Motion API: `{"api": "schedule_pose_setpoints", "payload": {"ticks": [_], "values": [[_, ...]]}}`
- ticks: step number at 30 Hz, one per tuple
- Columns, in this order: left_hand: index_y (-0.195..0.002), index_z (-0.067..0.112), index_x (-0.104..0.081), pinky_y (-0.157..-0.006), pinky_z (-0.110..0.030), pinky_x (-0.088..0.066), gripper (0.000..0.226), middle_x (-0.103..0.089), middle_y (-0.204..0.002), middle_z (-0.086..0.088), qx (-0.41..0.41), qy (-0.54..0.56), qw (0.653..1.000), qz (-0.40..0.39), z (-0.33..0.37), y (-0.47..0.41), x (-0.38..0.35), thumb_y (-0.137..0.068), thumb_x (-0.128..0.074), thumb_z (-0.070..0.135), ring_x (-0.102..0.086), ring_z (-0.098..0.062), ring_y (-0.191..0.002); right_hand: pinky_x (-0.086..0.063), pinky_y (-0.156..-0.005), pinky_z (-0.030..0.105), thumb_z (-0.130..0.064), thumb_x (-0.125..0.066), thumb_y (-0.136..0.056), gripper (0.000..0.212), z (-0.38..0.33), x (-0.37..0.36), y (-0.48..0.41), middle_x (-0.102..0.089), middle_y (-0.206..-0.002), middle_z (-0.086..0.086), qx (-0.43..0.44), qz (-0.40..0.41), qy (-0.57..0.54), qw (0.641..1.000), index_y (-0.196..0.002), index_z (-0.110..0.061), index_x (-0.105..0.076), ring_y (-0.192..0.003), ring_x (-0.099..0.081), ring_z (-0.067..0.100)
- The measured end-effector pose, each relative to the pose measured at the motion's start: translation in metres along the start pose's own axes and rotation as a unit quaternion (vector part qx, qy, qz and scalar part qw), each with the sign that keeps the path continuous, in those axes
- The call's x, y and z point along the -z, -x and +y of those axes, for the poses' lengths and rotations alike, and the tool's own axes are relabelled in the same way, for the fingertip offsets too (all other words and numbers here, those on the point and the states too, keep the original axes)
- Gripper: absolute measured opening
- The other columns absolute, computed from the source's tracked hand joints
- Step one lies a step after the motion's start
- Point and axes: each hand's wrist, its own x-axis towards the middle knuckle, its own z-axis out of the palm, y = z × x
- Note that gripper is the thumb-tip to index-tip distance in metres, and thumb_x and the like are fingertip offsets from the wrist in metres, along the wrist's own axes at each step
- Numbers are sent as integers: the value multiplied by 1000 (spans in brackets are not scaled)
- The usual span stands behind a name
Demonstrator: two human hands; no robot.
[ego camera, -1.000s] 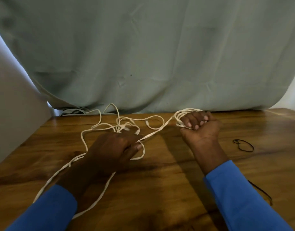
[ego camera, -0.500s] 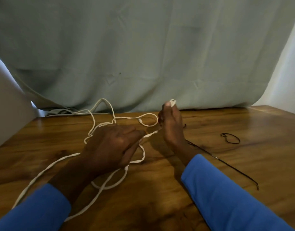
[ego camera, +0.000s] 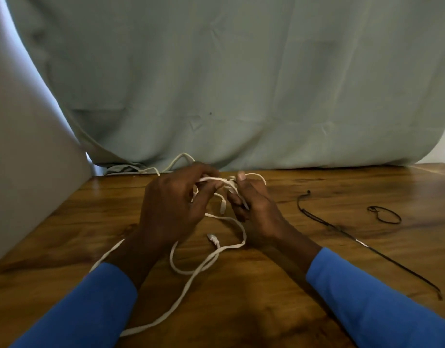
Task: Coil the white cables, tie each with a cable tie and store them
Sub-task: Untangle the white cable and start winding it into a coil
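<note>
A flat white cable (ego camera: 191, 282) lies in loose loops on the wooden table (ego camera: 241, 310), and its plug end (ego camera: 213, 238) rests between my wrists. My left hand (ego camera: 173, 209) pinches a strand of it near the table's far edge. My right hand (ego camera: 251, 204) sits right beside it, with small loops of the same cable wound around its fingers. A long black cable tie (ego camera: 362, 243) lies straight on the table to the right of my right arm. A second black tie (ego camera: 384, 214), closed into a small ring, lies farther right.
A pale green curtain (ego camera: 241, 84) hangs behind the table's far edge. A grey-white surface (ego camera: 23, 172) rises at the left. More white cable (ego camera: 171, 164) trails toward the curtain's foot.
Both hands have come together near the far edge. My right hand has turned and now has loops around its fingers; slack has gathered into loops between my wrists.
</note>
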Motion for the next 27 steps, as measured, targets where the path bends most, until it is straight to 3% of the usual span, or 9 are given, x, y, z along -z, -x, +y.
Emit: {"api": "schedule_pose_setpoints", "payload": {"ticks": [2, 5, 8, 11, 14, 17, 21, 24, 27], "values": [[-95, 28, -74, -60, -29, -50, 16, -70, -77, 16, 57, 35, 998, -2, -6, -1, 2, -92, -74, 44, -63, 0, -65, -24, -37, 17, -49, -43, -100, 55, -7, -1, 0, -34, -45, -2, -80, -49, -97, 991, -59, -12, -43, -35, -29, 6], [-76, 24, -70, -54, -34, -47, 41, -66, -63, 10, 106, 43, 993, 0, -16, -3, 1, -81, -73, 65, -61, -7, -57, -9, -36, 18, -50, -51, -99, 57, -14, 4, -2, -29, -40, -6, -191, -124, -220, 949, -51, -20, -42, -30, -21, 5], [-66, 18, -61, -51, -36, -44, 57, -57, -55, 4, 87, -4, 996, -22, -24, -9, 3, -81, -66, 72, -55, -14, -52, -8, -38, 21, -47, -54, -94, 50, -17, 10, -1, -29, -38, -8, -204, -201, -295, 911, -51, -23, -42, -35, -13, 10], [-61, 13, -54, -51, -42, -43, 63, -48, -51, -1, 93, 6, 995, -39, -39, -11, 6, -91, -57, 68, -54, -19, -51, -14, -39, 23, -44, -44, -101, 49, -19, 17, -6, -21, -42, -7, -177, -214, -386, 880, -56, -26, -36, -36, -16, 12], [-63, 22, -59, -53, -38, -44, 61, -55, -53, 3, 115, -32, 990, -74, -58, -7, 13, -95, -44, 72, -57, -9, -53, -18, -38, 22, -40, -36, -106, 55, -25, 34, -15, -18, -42, -7, -131, -114, -452, 875, -54, -24, -39, -35, -18, 10], [-67, 37, -61, -56, -29, -39, 51, -63, -60, 11, 126, -94, 982, -105, -71, 0, 23, -93, -36, 73, -57, -3, -60, -23, -37, 22, -39, -33, -107, 60, -31, 60, -20, -28, -38, -7, -77, 15, -475, 876, -51, -22, -41, -32, -29, 8], [-86, 32, -73, -60, -29, -33, 47, -69, -69, 7, 48, -140, 982, -120, -65, -5, 17, -98, -39, 61, -64, -15, -64, -25, -40, 20, -37, -45, -95, 50, -25, 72, -23, -31, -39, -7, -73, 131, -489, 859, -48, -21, -42, -35, -33, 8], [-124, 28, -73, -64, -35, -48, 37, -78, -85, -2, -62, -191, 972, -125, -49, -7, -2, -96, -52, 39, -72, -29, -70, -28, -39, 17, -39, -37, -104, 60, -20, 70, -24, -32, -39, -7, -80, 179, -501, 843, -46, -21, -41, -35, -35, 10], [-134, 36, -67, -64, -34, -50, 46, -80, -96, 0, -63, -182, 964, -185, -37, 0, -18, -89, -59, 29, -73, -28, -78, -25, -37, 14, -43, -32, -108, 67, -18, 64, -23, -30, -38, -7, -96, 194, -485, 847, -45, -22, -42, -31, -32, 9]]}}
